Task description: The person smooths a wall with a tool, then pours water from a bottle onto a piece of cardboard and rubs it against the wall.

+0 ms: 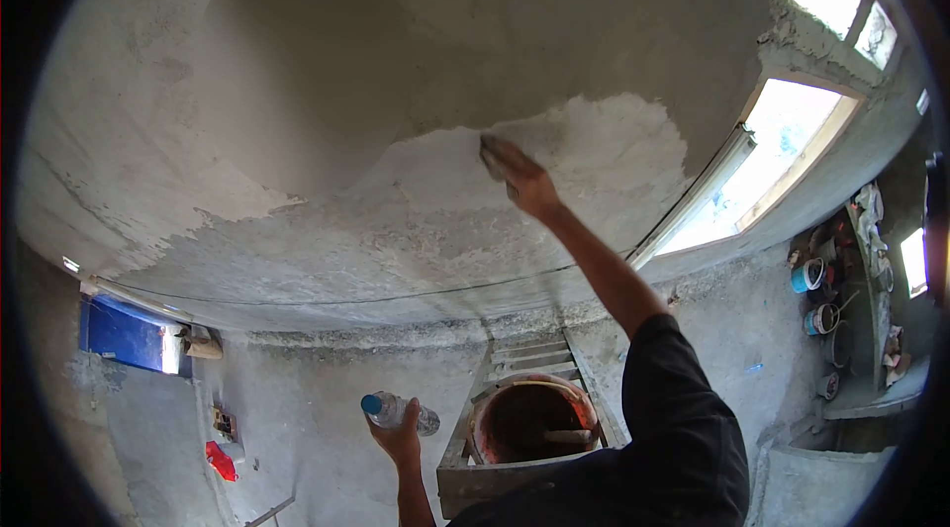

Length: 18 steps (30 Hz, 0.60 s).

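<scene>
A clear plastic bottle with a blue cap (421, 419) lies tilted in my left hand (401, 438), whose fingers wrap round it. My right hand (517, 174) is raised to the grey plastered wall (445, 176), at the edge between a darker patch above and a paler one below. Its fingers are blurred around a dark, flat object that I cannot make out. Below, a reddish bucket (589, 418) stands at the top of a wooden ladder (594, 374), with a handle-like piece (569, 436) inside it.
A bright window opening (782, 156) is at the right. Several buckets (807, 276) stand beside a shelf at far right. A thin cable (327, 302) runs along the wall. At lower left are a blue panel (124, 334) and a red item (221, 461).
</scene>
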Available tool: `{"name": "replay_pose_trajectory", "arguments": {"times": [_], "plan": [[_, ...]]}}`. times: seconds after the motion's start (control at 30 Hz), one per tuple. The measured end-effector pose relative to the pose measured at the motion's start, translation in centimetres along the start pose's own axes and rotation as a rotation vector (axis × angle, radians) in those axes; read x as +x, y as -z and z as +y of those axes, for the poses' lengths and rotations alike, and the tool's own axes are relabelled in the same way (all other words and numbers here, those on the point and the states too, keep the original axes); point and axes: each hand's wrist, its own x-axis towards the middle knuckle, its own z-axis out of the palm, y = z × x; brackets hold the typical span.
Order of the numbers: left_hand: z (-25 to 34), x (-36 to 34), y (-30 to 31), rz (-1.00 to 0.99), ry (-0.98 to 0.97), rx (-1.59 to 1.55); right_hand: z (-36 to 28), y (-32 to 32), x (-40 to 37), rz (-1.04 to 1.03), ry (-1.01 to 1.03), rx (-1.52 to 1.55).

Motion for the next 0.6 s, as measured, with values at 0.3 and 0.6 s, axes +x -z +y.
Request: {"name": "replay_pose_trajectory", "arguments": {"times": [0.3,0.6], "plan": [[-0.3,0.2,0.7,0.034,-0.010,0.023,2.5,11.8,9.6,0.810,-0.036,-0.270],[0.4,0.6,-0.5,0.004,0.000,0.028,2.9,4.9,1.3,0.294,-0.062,-0.346]]}}
